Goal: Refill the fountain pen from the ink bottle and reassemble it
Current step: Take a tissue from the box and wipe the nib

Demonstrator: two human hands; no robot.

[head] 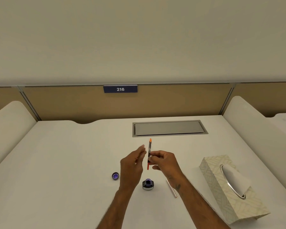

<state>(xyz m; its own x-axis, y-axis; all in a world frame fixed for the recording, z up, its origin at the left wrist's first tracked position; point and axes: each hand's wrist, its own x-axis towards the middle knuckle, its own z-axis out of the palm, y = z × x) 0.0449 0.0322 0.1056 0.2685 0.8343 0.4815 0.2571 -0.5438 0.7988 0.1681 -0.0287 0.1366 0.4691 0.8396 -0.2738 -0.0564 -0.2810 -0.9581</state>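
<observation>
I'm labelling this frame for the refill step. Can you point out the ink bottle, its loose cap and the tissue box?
ink bottle (148, 184): head view, on its glass body below the open mouth.
cap (115, 176): head view, on its purple inside, facing up.
tissue box (221, 194): head view, on the patterned side wall.

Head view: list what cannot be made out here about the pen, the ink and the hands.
- Pen: too small to show its ink level or nib; the right hand covers its middle.
- Ink bottle: open, but the level inside is too small to judge.
- Left hand: fingertips blurred, so contact with the pen is unclear.
- Thin pale tube on the desk: the right forearm hides its upper end.
</observation>
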